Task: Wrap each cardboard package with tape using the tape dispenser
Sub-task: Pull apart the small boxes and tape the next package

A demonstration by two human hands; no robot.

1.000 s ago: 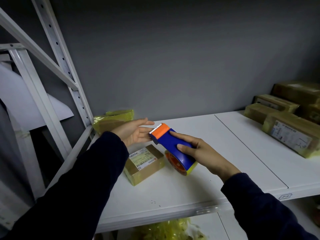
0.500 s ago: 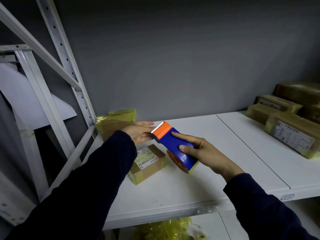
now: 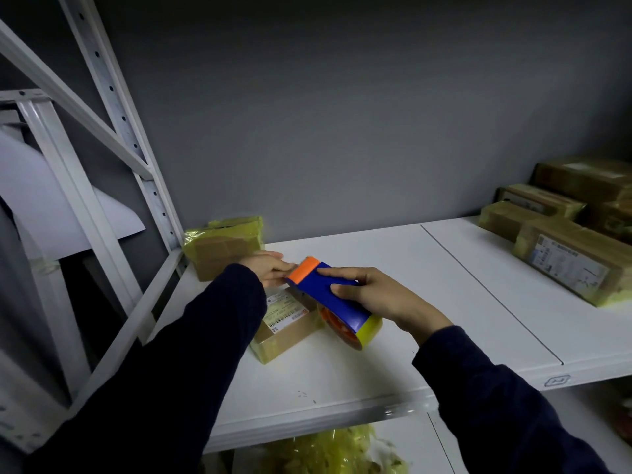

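My right hand (image 3: 379, 295) grips the blue tape dispenser (image 3: 337, 297) by its body, tilted, with the orange cutter head up and left and the yellowish tape roll low on the right. My left hand (image 3: 270, 268) reaches in, its fingertips meeting at the cutter head; whether they pinch tape is hidden. Under both hands a small cardboard package (image 3: 290, 331) with a white label lies flat on the white shelf (image 3: 376, 378), partly covered by my left sleeve and the dispenser.
A package wrapped in yellowish tape (image 3: 222, 248) stands at the shelf's back left by the metal upright (image 3: 150, 193). Several more packages (image 3: 567, 265) are stacked at the right. Crumpled yellow film (image 3: 335, 453) lies on the shelf below.
My left hand has gone from an open palm beside the cutter head to fingertips drawn together at it. The dispenser sits slightly lower, over the labelled package.
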